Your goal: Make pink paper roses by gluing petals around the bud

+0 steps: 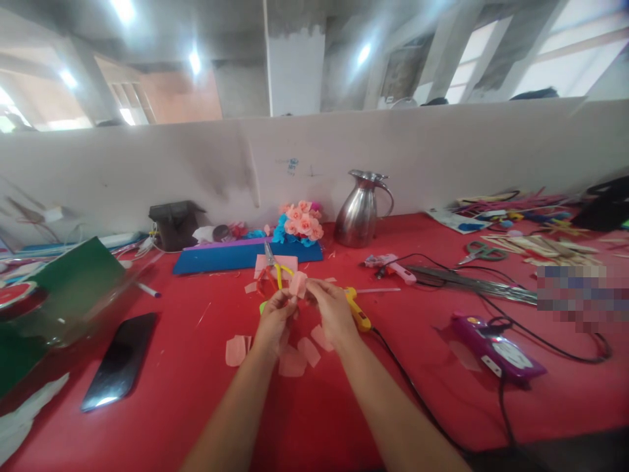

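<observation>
My left hand and my right hand meet above the red table, both pinched on a small pink paper piece held between their fingertips. Several loose pink paper petals lie on the table under and beside my wrists. Yellow-handled scissors rest just beyond my hands on more pink paper. A yellow glue gun lies right of my right hand, its black cord trailing toward me.
A black phone lies at the left, by green sheets. A blue and purple foam board, paper flowers and a steel jug stand at the back. A purple device, a pink glue gun and green scissors lie right.
</observation>
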Motion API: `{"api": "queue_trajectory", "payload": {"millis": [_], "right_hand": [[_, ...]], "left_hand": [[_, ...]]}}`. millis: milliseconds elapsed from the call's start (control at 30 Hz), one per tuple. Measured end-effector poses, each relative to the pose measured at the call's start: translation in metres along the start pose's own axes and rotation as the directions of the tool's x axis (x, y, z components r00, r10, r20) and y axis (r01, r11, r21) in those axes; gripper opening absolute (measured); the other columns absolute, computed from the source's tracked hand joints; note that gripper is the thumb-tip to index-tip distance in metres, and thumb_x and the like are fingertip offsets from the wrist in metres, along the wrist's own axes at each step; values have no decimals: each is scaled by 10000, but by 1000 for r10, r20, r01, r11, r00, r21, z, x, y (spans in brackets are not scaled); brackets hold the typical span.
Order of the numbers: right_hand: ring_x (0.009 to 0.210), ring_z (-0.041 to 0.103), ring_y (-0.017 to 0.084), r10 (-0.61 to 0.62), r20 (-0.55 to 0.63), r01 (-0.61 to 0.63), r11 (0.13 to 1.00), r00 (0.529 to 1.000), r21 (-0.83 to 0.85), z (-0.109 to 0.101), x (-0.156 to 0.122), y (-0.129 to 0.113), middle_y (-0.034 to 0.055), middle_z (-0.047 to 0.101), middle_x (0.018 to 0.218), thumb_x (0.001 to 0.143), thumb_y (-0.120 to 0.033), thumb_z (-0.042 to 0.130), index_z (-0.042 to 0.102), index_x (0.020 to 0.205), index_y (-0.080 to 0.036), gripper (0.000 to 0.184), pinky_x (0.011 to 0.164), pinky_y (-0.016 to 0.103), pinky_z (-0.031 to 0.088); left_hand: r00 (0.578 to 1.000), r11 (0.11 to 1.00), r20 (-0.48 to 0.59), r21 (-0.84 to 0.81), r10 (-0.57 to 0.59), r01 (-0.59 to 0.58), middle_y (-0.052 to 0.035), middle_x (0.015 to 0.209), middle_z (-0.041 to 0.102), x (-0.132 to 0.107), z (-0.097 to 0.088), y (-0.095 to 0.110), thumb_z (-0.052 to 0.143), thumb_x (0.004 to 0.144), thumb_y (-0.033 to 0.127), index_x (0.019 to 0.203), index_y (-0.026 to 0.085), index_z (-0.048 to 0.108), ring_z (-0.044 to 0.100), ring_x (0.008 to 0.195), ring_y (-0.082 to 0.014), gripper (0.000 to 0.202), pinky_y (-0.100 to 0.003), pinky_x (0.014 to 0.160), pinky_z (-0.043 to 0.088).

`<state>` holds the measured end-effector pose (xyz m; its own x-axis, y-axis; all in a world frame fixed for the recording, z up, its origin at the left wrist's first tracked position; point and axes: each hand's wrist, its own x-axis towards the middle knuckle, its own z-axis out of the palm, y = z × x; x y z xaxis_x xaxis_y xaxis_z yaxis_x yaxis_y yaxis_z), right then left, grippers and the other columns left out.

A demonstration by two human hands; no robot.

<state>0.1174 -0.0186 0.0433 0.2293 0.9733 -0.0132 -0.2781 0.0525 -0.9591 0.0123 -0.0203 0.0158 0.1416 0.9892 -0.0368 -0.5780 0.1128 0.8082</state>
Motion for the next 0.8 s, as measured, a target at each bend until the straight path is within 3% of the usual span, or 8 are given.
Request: {"api": "queue_trajectory", "payload": {"millis": [133, 400, 600, 800], "right_hand": [[631, 587, 149, 50, 17, -51, 998, 999, 44, 0, 0, 0, 31, 681, 684, 621, -297, 624, 687, 753, -183, 185, 583, 250, 415], [593, 546, 106, 138, 233, -151, 988, 963, 41, -7, 4, 0, 22, 682, 698, 553, -242, 675, 706, 719, -177, 181, 624, 246, 408], [547, 507, 90, 140, 225, -155, 987, 964, 48, -7, 4, -4, 5, 653, 642, 551, -229, 664, 708, 707, -168, 172, 588, 234, 378], [544, 493, 96, 93, 222, -85, 995, 971, -45, -6, 3, -4, -2, 643, 601, 578, -242, 627, 711, 689, -170, 156, 567, 233, 346]], "left_hand": [[999, 999, 7, 18, 38, -38, 30, 704, 529, -1, 1, 4, 718, 629, 226, 756, 160, 580, 395, 506, -30, 199, -184, 513, 306], [999, 999, 23, -34, 24, -23, 35, 684, 518, -1, -4, 13, 730, 621, 213, 743, 158, 584, 399, 506, -29, 199, -178, 515, 319], [999, 999, 21, -19, -34, 34, 43, 631, 494, -1, -5, 15, 740, 597, 183, 720, 152, 571, 402, 498, -28, 211, -161, 495, 308], [999, 998, -10, 33, -52, 52, 27, 653, 524, 0, -6, 14, 739, 587, 187, 725, 153, 573, 427, 516, -35, 219, -162, 512, 327]]}}
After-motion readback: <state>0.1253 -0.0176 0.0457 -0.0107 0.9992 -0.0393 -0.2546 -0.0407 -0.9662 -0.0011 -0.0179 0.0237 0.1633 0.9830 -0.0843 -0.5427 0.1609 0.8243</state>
